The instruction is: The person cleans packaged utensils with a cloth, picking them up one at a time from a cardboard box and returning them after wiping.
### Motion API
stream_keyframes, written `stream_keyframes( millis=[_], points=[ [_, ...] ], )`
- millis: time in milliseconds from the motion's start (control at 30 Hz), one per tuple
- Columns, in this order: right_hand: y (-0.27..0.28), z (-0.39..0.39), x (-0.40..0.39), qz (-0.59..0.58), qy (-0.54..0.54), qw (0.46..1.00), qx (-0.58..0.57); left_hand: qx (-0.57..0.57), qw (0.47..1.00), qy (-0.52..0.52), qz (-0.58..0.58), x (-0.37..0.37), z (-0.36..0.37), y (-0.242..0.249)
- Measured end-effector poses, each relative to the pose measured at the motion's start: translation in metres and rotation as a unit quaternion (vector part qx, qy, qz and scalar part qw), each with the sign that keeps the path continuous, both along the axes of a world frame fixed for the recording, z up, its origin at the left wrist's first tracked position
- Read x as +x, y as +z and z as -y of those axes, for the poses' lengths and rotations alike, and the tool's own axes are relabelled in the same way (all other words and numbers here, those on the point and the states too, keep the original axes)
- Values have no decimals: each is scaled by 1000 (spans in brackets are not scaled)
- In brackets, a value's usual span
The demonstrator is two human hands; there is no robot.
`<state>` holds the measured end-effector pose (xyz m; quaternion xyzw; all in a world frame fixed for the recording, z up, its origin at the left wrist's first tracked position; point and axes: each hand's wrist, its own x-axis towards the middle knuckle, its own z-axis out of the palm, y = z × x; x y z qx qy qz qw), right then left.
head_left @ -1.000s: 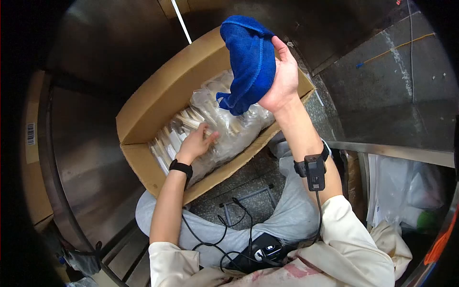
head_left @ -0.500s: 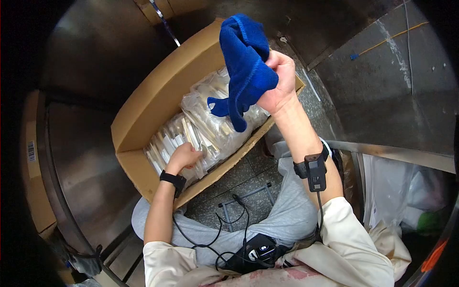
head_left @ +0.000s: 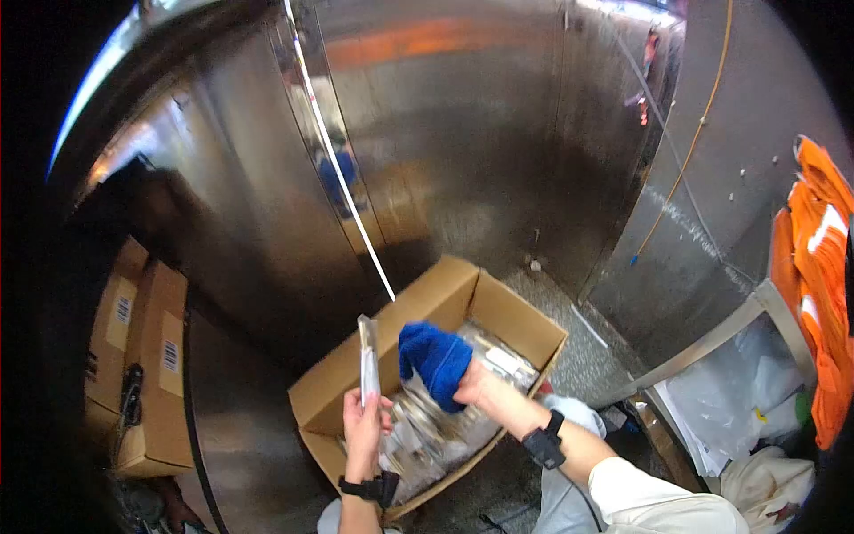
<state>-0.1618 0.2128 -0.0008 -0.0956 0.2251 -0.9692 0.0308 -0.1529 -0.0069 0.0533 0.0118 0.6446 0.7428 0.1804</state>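
Note:
Upright in my left hand (head_left: 362, 429) is a slim, clear plastic-wrapped packet (head_left: 368, 356) with something white inside, gripped at its lower end. My right hand (head_left: 475, 384) is closed on a bunched blue cloth (head_left: 435, 358), which hangs over the box. Both hands are above an open cardboard box (head_left: 520, 320). Inside it lie many similar thin packets (head_left: 416, 438) in clear plastic, partly hidden by the cloth and my arms.
Metal walls (head_left: 480, 151) surround the box on the far side. Taped cartons (head_left: 160, 356) stand at left. To the right are a metal-framed rack (head_left: 663, 363) with plastic bags (head_left: 725, 378) and an orange garment (head_left: 820, 294). A white rod (head_left: 342, 169) leans behind the box.
My left hand has come up out of the box with a slim packet. The blue cloth in my right hand is now lower over the box. The view has tilted up.

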Motion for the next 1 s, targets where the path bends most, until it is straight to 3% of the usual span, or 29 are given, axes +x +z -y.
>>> stream_keyframes(
  millis=[33,67,100,133,167,233,300,333,467,533,567,600,700,800,833,900,967,1000],
  points=[
    [1,12,2,30,-25,992,120,42,999,4,-14,3,-2,6],
    [38,21,24,147,47,986,-57,51,998,3,-30,5,-2,8],
    [-1,31,9,184,64,981,-13,60,997,3,-44,8,-2,9],
    [27,47,24,157,61,986,11,87,995,4,-40,12,-1,10],
    [23,57,23,58,165,985,3,102,994,7,-36,13,0,5],
    [26,73,26,84,122,969,198,37,998,18,-53,17,8,-4],
    [86,93,49,183,4,888,423,16,997,36,-71,13,16,-21],
    [82,100,50,176,-21,854,489,9,997,8,-71,13,22,-20],
    [20,133,4,15,-51,759,649,-58,995,-7,-83,28,46,-4],
    [-16,143,-22,-31,-60,711,700,-101,992,-8,-78,20,57,-19],
    [-18,143,-28,-40,-71,696,713,-122,984,48,-122,37,45,12],
    [-22,137,-30,-30,-89,694,714,-106,987,57,-104,36,48,9],
    [21,137,9,-82,18,886,456,-128,983,86,-104,33,44,20],
    [33,125,25,-19,-76,871,484,-142,977,109,-115,31,37,23],
    [34,130,31,0,-101,861,498,-162,982,85,-39,31,36,31],
    [1,130,16,-30,-182,802,568,-192,962,70,-180,22,47,-6],
    [122,100,57,136,39,759,636,-289,890,153,-319,0,42,-46],
    [125,99,53,161,89,743,643,-291,898,157,-289,9,40,-29]
  ],
)
